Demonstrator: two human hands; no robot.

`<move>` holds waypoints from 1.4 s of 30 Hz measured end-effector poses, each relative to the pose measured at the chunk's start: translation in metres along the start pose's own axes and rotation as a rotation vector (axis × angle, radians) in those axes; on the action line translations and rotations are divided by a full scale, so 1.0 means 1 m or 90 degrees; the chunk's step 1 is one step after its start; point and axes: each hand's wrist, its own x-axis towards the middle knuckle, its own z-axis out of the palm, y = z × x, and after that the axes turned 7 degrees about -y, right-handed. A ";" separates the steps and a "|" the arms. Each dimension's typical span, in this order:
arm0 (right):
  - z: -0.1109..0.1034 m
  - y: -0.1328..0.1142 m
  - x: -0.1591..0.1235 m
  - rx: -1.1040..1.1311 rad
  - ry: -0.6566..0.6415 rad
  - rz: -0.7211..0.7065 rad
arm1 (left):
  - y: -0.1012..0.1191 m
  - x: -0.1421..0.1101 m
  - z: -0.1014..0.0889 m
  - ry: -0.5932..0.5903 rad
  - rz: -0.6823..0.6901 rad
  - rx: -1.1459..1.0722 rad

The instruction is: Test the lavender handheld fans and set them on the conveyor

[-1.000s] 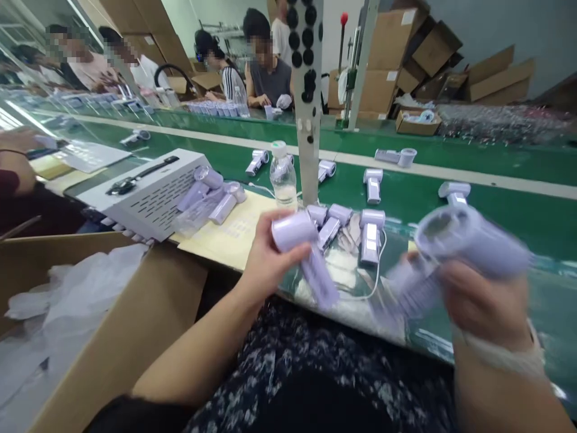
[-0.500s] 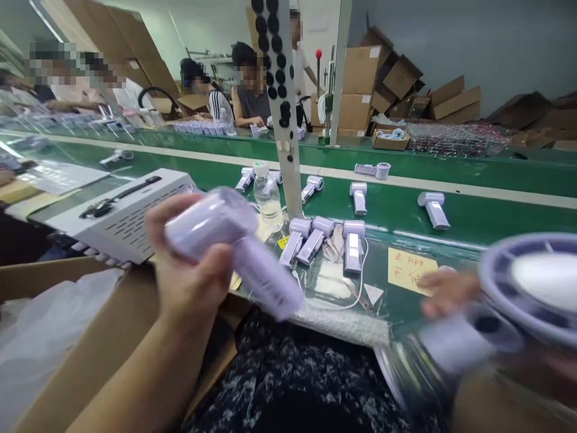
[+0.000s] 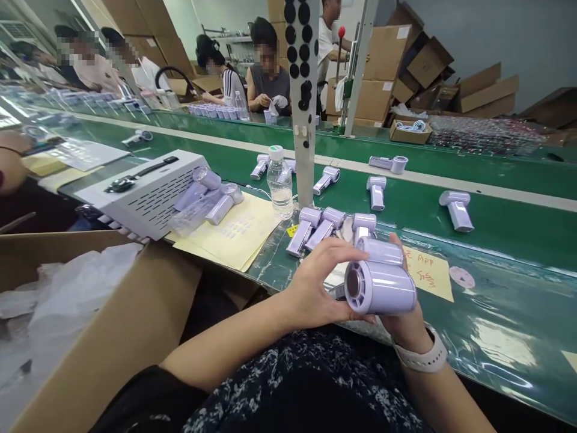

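Note:
Two glossy lilac handheld fans are held together in front of me. The nearer fan (image 3: pixel 390 290) turns its round grille and dark hub to the left, and the farther fan (image 3: pixel 381 251) lies right behind it. My left hand (image 3: pixel 315 288) grips them from the left, fingertips on top and thumb below. My right hand (image 3: pixel 408 328), with a pale watch strap at the wrist, is wrapped round them from behind and below; most of its fingers are hidden. Just beyond lie several more lilac fans (image 3: pixel 331 224) on the green bench.
A water bottle (image 3: pixel 280 186) stands by a metal post (image 3: pixel 304 120). Left are yellow sheets (image 3: pixel 243 240), a grey metal box (image 3: pixel 148 192) and an open carton (image 3: pixel 135 313) with plastic bags. Beyond, fans lie on a green belt (image 3: pixel 410 201); co-workers sit across it.
My left hand has moved right with its fan, and my right hand has come in from the right. Both hands now meet around two fans. The view has shifted slightly.

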 end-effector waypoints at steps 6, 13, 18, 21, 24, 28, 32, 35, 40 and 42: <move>-0.021 -0.016 -0.008 -0.008 -0.066 -0.036 | -0.013 0.015 0.029 -0.004 -0.061 -0.067; -0.104 -0.035 -0.007 -0.190 0.228 -0.064 | -0.032 0.020 0.083 -0.163 -0.272 -0.309; -0.100 -0.027 -0.013 -0.300 0.184 -0.025 | -0.043 0.026 0.100 -0.126 -0.374 -0.260; -0.103 -0.023 -0.017 -0.410 0.168 0.009 | -0.042 0.033 0.089 -0.125 -0.422 -0.333; -0.106 -0.020 -0.018 -0.556 0.117 -0.006 | -0.036 0.043 0.079 -0.067 -0.548 -0.529; -0.092 -0.015 -0.010 -0.707 0.097 -0.065 | -0.029 0.060 0.076 0.060 -0.735 -0.732; -0.079 -0.015 0.001 -0.768 0.105 -0.021 | -0.036 0.067 0.080 0.105 -0.798 -0.704; -0.100 -0.021 0.005 -0.787 0.084 0.050 | -0.046 0.053 0.079 -0.005 -0.726 -0.536; -0.216 -0.045 -0.009 -0.890 0.149 0.284 | -0.064 0.005 0.059 -0.265 -0.364 0.010; -0.271 -0.061 -0.021 -0.904 0.225 0.337 | -0.072 -0.011 0.052 -0.294 -0.241 0.144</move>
